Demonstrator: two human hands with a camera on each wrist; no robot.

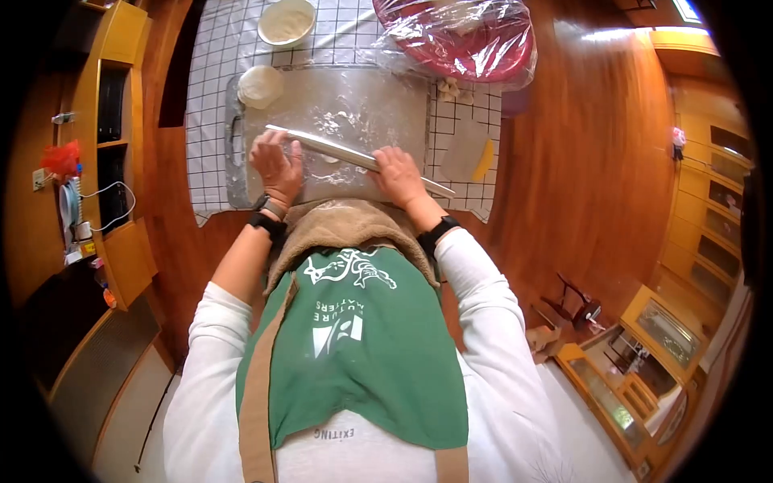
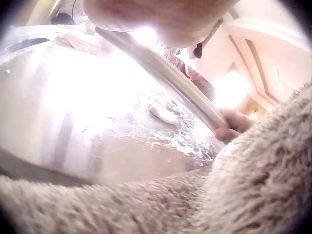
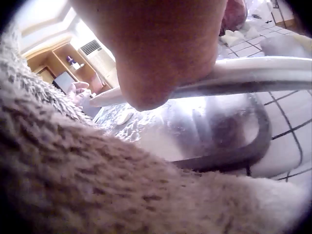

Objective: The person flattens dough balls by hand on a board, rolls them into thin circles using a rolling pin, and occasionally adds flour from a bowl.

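A long, smooth metal rolling pin (image 1: 326,149) slants over a flour-dusted board (image 1: 378,97). My left hand (image 1: 278,167) holds it near its far left end, fingers over the top. Farther along, my right hand (image 1: 398,175) grips the pin, and its right end sticks out past the board's edge. Thumb and finger (image 2: 233,126) of the right hand curl round the pin in the left wrist view. A small pale piece of dough (image 2: 163,114) lies on the board below the pin, between the hands. Flat white rounds (image 1: 260,86) rest at the board's back left corner.
Behind the board stand a bowl of flour (image 1: 286,22) and a red basin (image 1: 459,36) under clear plastic. To the right, a scraper with a yellow handle (image 1: 484,161) lies on the checked tablecloth (image 1: 205,145). A brown fleecy cloth (image 1: 346,217) bunches at the front edge.
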